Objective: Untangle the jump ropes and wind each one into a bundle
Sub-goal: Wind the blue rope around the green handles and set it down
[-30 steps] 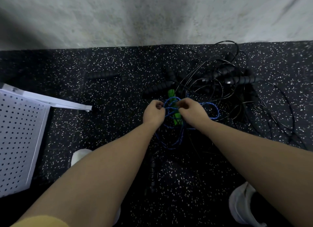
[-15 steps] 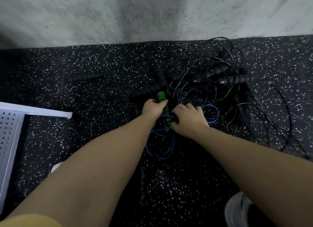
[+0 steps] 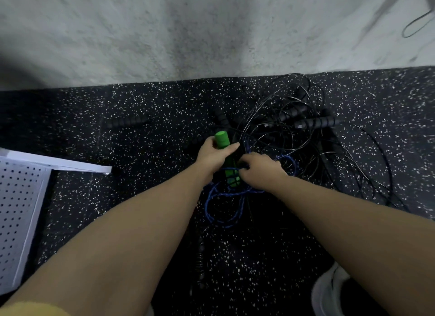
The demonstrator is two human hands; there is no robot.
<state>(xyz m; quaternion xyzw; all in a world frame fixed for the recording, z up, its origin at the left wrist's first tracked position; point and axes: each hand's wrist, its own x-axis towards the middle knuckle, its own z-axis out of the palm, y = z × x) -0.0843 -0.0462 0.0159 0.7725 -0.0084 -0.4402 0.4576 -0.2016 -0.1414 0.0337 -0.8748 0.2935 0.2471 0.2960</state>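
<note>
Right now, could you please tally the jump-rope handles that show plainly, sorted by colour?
green handle, gripped by the left hand: 1
black ribbed handles: 4
Total: 5
Others may lie dim or hidden in the tangle.

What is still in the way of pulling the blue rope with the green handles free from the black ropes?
The left hand grips the green handles; the right hand pinches the blue rope wrapped around them. Thin black ropes cross over the blue loops just right of the hands, so those strands likely block it.
</note>
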